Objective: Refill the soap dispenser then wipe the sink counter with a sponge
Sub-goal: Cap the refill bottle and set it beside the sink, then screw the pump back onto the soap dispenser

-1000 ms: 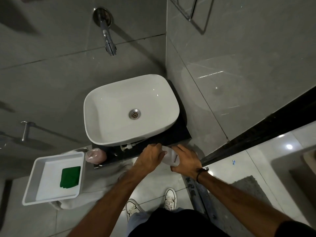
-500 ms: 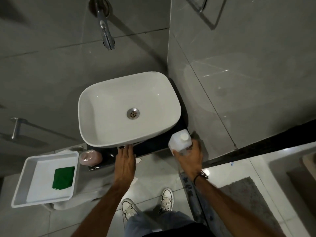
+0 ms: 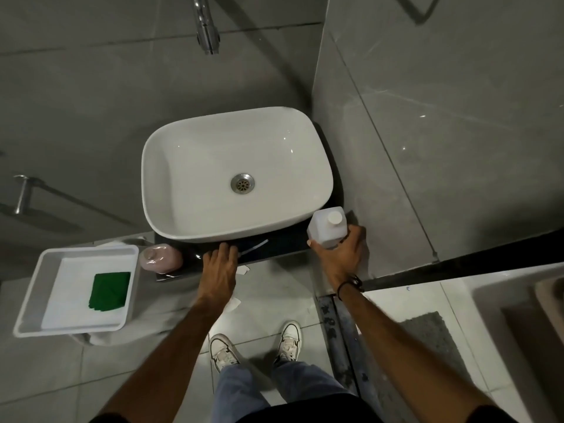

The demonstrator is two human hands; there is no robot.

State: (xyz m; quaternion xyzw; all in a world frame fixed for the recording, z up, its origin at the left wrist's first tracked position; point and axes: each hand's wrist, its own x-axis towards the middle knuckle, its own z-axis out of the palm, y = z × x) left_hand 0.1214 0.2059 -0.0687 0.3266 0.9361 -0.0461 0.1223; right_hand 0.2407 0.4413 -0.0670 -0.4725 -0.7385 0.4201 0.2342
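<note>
The right hand [image 3: 338, 254] holds a capped white bottle [image 3: 327, 227] upright at the table's [image 3: 274, 244] corner; the left hand [image 3: 220, 267] lies open, well left of that grip. Wiping looks undone: the green sponge [image 3: 109, 290] sits in its tray [image 3: 30, 288], farther left beyond the pink dispenser [image 3: 160, 257].

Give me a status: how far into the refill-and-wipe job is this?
Early. Done: nothing visibly finished. In hand: right hand has a grip on the capped white refill bottle, upright on the dark counter; left hand rests at the counter edge. Left: the pink soap dispenser sits untouched, the green sponge lies in the white tray.
</note>
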